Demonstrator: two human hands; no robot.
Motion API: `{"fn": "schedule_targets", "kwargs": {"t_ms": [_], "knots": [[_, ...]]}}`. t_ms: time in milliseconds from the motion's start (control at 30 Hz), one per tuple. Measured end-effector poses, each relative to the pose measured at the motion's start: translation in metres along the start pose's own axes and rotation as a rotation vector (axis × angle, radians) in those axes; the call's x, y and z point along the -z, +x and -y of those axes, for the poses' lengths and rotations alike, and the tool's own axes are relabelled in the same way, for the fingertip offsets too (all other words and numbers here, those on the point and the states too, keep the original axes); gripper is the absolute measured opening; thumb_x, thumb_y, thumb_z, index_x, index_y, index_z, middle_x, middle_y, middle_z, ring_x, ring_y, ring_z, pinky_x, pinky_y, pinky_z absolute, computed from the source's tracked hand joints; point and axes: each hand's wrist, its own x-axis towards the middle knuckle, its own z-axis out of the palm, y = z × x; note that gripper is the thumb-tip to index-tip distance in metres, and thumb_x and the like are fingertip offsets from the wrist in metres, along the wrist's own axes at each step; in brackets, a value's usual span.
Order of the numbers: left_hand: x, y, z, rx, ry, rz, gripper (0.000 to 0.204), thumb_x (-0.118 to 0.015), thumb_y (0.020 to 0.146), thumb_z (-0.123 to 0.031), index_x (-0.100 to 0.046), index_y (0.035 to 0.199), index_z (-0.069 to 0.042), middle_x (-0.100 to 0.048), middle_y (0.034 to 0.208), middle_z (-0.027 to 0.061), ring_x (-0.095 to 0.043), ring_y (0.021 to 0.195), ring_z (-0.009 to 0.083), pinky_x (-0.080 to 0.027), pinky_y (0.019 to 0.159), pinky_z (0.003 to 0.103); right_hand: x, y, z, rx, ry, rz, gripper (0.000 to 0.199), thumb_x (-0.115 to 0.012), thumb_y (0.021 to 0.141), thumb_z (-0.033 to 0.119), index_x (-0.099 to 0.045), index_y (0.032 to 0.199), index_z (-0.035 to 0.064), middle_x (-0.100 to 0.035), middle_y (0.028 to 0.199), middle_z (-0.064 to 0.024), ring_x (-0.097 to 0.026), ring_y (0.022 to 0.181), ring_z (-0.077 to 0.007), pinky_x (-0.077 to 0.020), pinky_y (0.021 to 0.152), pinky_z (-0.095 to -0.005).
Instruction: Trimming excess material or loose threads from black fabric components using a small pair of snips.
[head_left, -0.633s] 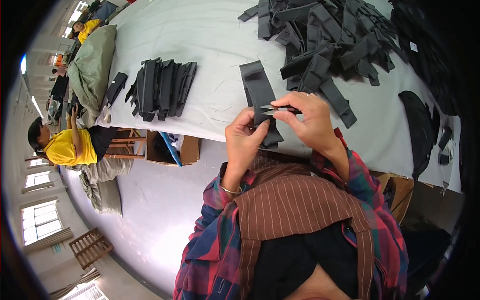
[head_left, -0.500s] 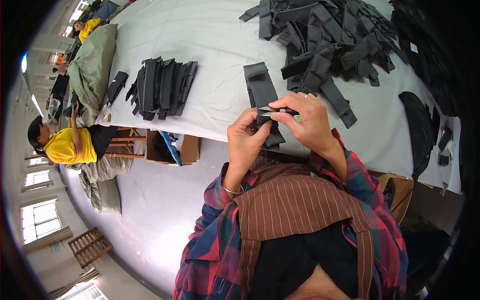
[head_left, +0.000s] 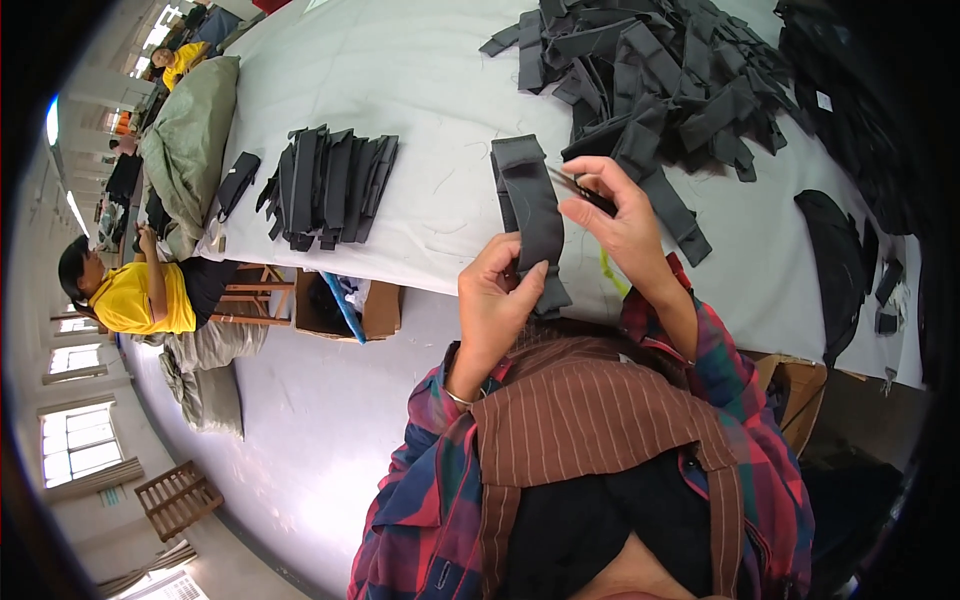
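Note:
Between its thumb and fingers, my left hand (head_left: 497, 287) pinches the lower part of a dark grey fabric strip (head_left: 537, 210). The strip's upper end stretches away over the white tabletop, with a folded band across its top. Just right of it, my right hand (head_left: 622, 222) grips small thread snips (head_left: 586, 192), their tips pointing up and left, apart from the fabric. A yellow-green cord (head_left: 612, 274) hangs below that hand. A big loose heap of similar strips (head_left: 650, 90) lies beyond my right hand. To the left, a neater row of strips (head_left: 328, 188) rests on the table.
A white-covered table (head_left: 430, 130) spans the work area, with thread ends scattered on it. Dark curved fabric (head_left: 832, 270) lies at the right edge. Under the left edge stands a cardboard box (head_left: 382, 305). A person in yellow (head_left: 150, 295) sits farther left by large sacks (head_left: 195, 140).
My right hand has drawn the snips off the strip, up and to the right. The strip now shows more of its length above my left hand, which still holds it.

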Motion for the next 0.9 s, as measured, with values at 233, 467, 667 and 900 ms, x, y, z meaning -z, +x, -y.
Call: {"fn": "schedule_targets", "kwargs": {"t_ms": [233, 467, 667, 900], "knots": [[-0.011, -0.007, -0.003, -0.253, 0.43, 0.22, 0.03, -0.063, 0.076, 0.005, -0.06, 0.105, 0.001, -0.057, 0.111, 0.0181, -0.061, 0.09, 0.0309, -0.05, 0.073, 0.034, -0.004, -0.004, -0.008, -0.255, 0.385, 0.058, 0.025, -0.059, 0.088, 0.002, -0.054, 0.112, 0.0054, -0.056, 0.089, 0.0041, -0.051, 0.08, -0.0028, -0.0418, 0.072, -0.0178], [0.01, 0.013, -0.004, 0.153, -0.296, 0.012, 0.058, -0.058, 0.09, -0.013, -0.03, 0.139, 0.002, -0.046, 0.131, 0.0136, -0.054, 0.101, 0.0157, -0.046, 0.083, 0.027, -0.01, -0.013, 0.001, -0.26, 0.524, 0.054, 0.021, -0.055, 0.089, 0.0, -0.056, 0.109, 0.0059, -0.054, 0.085, 0.0051, -0.049, 0.077, -0.0019, -0.0417, 0.071, -0.0172], [0.006, 0.01, 0.005, 0.413, -0.521, 0.043, 0.043, -0.061, 0.089, -0.016, -0.047, 0.126, 0.001, -0.06, 0.101, 0.0051, -0.056, 0.09, 0.012, -0.045, 0.085, 0.028, -0.01, -0.022, -0.012, -0.331, 0.519, 0.24, 0.021, -0.058, 0.09, 0.007, -0.056, 0.111, 0.0056, -0.056, 0.088, 0.0043, -0.05, 0.081, -0.0029, -0.0415, 0.072, -0.0188], [0.012, 0.017, 0.01, 0.388, -0.41, -0.104, 0.033, -0.065, 0.078, -0.005, -0.048, 0.105, 0.002, -0.059, 0.083, 0.0069, -0.057, 0.066, 0.0117, -0.048, 0.061, 0.024, -0.017, -0.034, -0.016, -0.146, 0.196, 0.291, 0.041, -0.07, 0.082, 0.012, -0.053, 0.118, 0.0053, -0.058, 0.101, 0.0018, -0.049, 0.08, -0.003, -0.0384, 0.071, -0.0182]]}}
